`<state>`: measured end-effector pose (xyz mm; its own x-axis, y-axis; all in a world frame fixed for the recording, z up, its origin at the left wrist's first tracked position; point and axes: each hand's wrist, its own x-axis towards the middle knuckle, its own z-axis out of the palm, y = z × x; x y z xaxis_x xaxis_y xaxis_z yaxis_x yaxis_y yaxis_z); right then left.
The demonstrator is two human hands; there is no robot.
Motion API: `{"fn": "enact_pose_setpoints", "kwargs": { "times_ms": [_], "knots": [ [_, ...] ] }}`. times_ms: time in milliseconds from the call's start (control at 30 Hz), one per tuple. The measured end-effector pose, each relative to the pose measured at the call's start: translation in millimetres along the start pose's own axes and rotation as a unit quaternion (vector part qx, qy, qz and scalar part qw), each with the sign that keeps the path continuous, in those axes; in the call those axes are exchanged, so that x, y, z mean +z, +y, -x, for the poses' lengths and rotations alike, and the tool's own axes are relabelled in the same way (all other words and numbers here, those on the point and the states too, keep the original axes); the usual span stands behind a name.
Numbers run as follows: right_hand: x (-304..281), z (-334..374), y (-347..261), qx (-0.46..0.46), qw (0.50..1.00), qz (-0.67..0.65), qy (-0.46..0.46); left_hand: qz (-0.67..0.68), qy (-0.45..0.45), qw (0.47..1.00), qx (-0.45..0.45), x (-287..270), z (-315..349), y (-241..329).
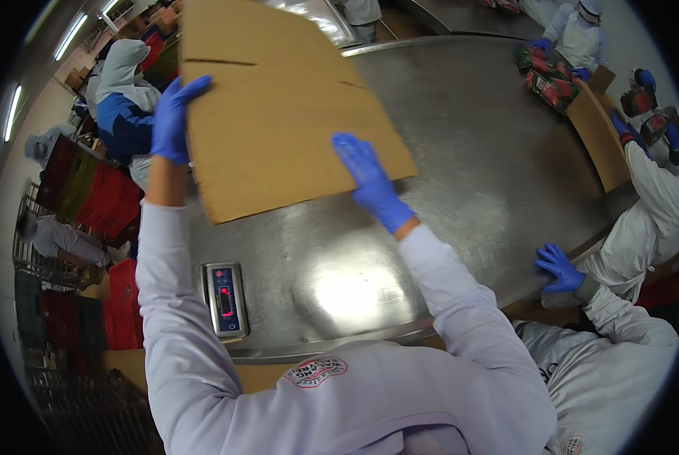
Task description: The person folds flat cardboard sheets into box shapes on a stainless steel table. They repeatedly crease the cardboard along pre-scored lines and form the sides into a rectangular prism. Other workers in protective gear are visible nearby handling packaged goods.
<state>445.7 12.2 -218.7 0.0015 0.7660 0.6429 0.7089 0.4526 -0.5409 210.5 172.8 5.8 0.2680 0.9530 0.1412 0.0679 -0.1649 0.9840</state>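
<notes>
A brown cardboard box (286, 129), seemingly flattened, is raised at a tilt over the steel table, with slits across its upper part. My left hand (171, 121), in a blue glove, grips its left edge, the thumb side lapping onto the face. Against the lower right of the same face lies my right hand (371, 182), also blue-gloved, its fingers stretched out flat. Whatever is behind the cardboard is hidden, including part of my left fingers.
A small scale (226, 299) with a lit red display sits at the near left of the steel table (461, 227). On the right, co-workers handle an open carton (597, 136) and red packages (548, 87). One co-worker's gloved hand (559, 268) rests at the table edge. Red crates (123, 303) stand left.
</notes>
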Motion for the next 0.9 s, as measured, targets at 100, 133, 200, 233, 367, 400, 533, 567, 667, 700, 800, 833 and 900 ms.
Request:
{"fn": "enact_pose_setpoints", "kwargs": {
  "times_ms": [100, 133, 200, 233, 367, 400, 533, 567, 667, 700, 800, 833, 900],
  "knots": [
    [74, -32, -35, -0.055, 0.997, -0.038, -0.028, 0.001, 0.021, 1.0, 0.015, -79, 23, 18],
    [100, -41, -49, -0.063, 0.996, -0.038, -0.044, -0.023, 0.058, 0.998, 0.022, -105, 23, 21],
    [152, -64, -75, -0.054, 0.992, -0.094, -0.062, -0.021, 0.056, 0.998, 0.004, -157, 8, 22],
    [174, -71, -85, -0.027, 0.989, -0.105, -0.1, -0.049, 0.069, 0.996, -0.005, -180, -4, 16],
    [235, -93, -88, 0.025, 0.987, -0.101, -0.123, -0.088, 0.061, 0.992, -0.067, -239, -63, -32],
    [244, -97, -82, 0.042, 0.988, -0.085, -0.126, -0.096, 0.079, 0.986, -0.112, -244, -78, -46],
    [261, -114, -53, 0.087, 0.989, 0.0, -0.123, -0.057, 0.009, 0.996, -0.065, -249, -129, -79],
    [262, -115, -48, 0.085, 0.991, -0.004, -0.103, -0.055, -0.031, 0.996, -0.063, -247, -139, -82],
    [250, -106, -34, 0.132, 0.987, 0.022, -0.093, -0.05, -0.044, 0.99, -0.122, -221, -156, -93],
    [236, -91, -24, 0.159, 0.983, 0.03, -0.092, -0.061, -0.055, 0.989, -0.127, -198, -158, -109],
    [190, -42, -1, 0.255, 0.951, 0.127, -0.119, -0.069, -0.118, 0.986, -0.099, -102, -169, -155],
    [171, -27, 9, 0.242, 0.955, 0.153, -0.074, -0.033, -0.148, 0.983, -0.1, -67, -167, -166],
    [141, -11, 26, 0.234, 0.955, 0.175, -0.049, -0.002, -0.167, 0.982, -0.089, -20, -167, -162]
  ]
}}
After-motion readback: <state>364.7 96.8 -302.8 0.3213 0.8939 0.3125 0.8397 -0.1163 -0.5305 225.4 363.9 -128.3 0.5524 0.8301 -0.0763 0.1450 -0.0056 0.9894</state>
